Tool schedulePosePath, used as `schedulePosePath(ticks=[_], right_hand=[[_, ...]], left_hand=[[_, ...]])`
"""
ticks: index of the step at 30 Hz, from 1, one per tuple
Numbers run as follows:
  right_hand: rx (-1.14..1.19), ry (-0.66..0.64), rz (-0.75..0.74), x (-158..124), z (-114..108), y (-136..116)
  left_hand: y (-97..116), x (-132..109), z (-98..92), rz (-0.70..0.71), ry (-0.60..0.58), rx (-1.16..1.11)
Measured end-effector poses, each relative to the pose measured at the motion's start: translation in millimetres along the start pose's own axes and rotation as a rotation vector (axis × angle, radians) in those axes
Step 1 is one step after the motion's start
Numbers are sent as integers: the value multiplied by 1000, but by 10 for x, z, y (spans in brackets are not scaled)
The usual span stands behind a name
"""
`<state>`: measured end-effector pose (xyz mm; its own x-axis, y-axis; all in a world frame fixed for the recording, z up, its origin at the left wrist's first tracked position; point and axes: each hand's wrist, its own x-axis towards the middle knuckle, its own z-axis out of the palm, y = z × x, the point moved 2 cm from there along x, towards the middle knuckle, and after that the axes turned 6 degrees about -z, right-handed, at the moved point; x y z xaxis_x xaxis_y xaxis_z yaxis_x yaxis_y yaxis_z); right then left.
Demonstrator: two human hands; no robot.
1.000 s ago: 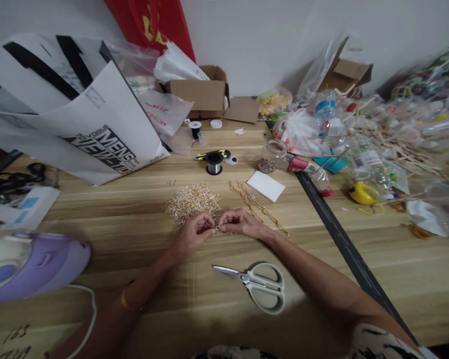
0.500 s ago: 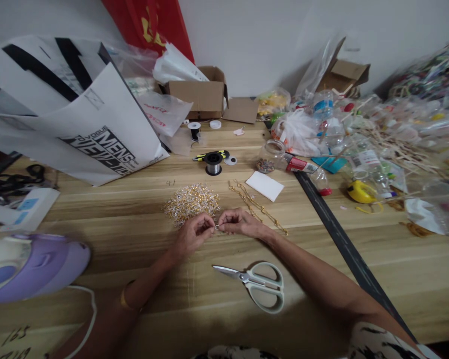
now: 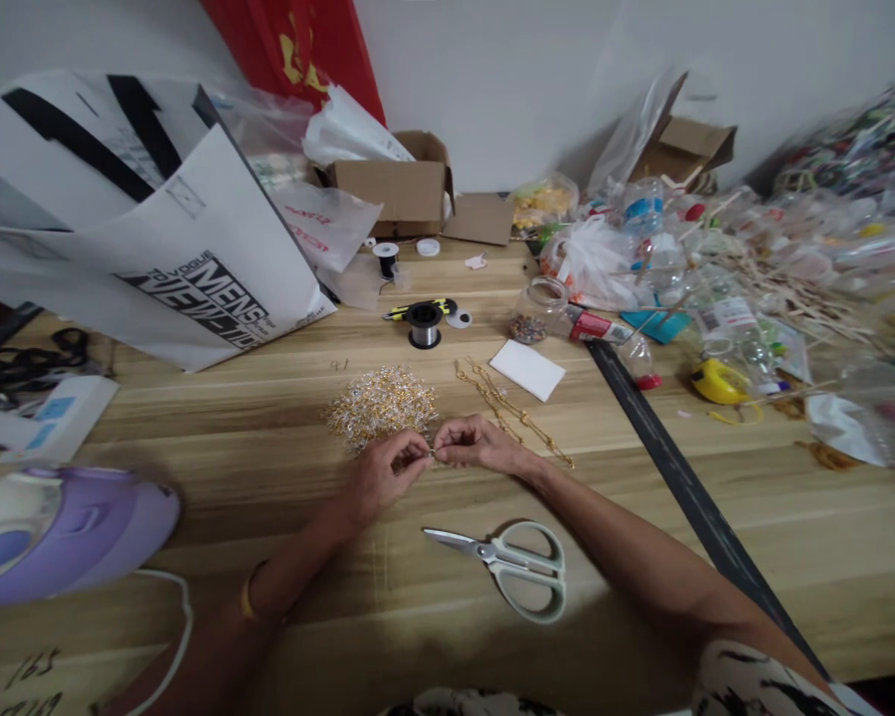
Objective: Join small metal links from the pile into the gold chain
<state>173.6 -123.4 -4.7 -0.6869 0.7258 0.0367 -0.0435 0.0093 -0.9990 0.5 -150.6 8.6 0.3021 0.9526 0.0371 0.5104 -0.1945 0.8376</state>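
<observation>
Pinching a tiny metal link (image 3: 433, 453) between them over the tabletop (image 3: 254, 477), the left hand (image 3: 384, 469) and right hand (image 3: 478, 445) each have a tight fingertip grip on it, yet a slip could flick it into the glittering pile (image 3: 382, 403) at 11 o'clock.

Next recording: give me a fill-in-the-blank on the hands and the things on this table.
1. The left hand and the right hand pinch one small metal piece between their ____.
2. The scissors lie ____ on the table, nearer the person than both hands.
3. The iron at the left edge is ____ in colour.
4. The gold chains lie next to the ____ hand.
Missing words: fingers; shut; purple; right.
</observation>
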Motion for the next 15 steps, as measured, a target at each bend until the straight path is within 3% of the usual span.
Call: schedulePosePath(ticks=[15], right_hand=[[27,-8,-15,6,6,23]], left_hand=[[25,-13,-17,83,0,125]])
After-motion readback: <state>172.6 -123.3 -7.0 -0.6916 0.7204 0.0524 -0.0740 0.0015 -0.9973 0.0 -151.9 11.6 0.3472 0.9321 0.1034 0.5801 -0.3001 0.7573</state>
